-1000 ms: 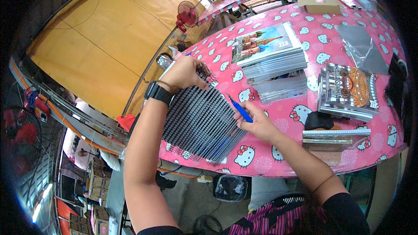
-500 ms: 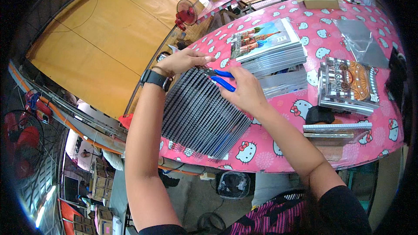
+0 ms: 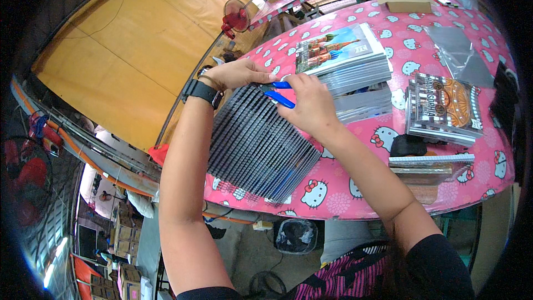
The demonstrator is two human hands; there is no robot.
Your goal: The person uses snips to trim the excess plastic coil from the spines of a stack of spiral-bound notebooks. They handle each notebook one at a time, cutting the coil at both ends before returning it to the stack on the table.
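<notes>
Pink cartoon-cat tablecloth covered the table, which stood in an open workshop beside a yellow wall.

Grey sheets: a fanned pile, printed with rows of dark marks, lay on the near left part of the table, its lower corner overhanging the edge.

Blue-handled tool: small, scissor-like, at the far end of the sheets. Its tip was hidden between the two hands.

Right hand: fingers curled around the tool's blue handles, resting over the top edge of the sheets.

Left hand: fingers pressed together and pinching at the top of the sheets, just beside the tool; what the fingertips held was hidden. Black watch on the wrist.

Book stack: flat booklets with a picture of towers on the cover, just beyond the right hand, lying on a second, greyer stack.

Packet stack: dark ornate covers in clear wrap, right of the books, well apart from the hands.

Black object: small, in front of the packets.

Brown boards: near the table's right front edge.

Clear sleeves: loose, at the far right.

Cardboard box: far edge of the table.

Red fan: beyond the table's far left corner.
</notes>
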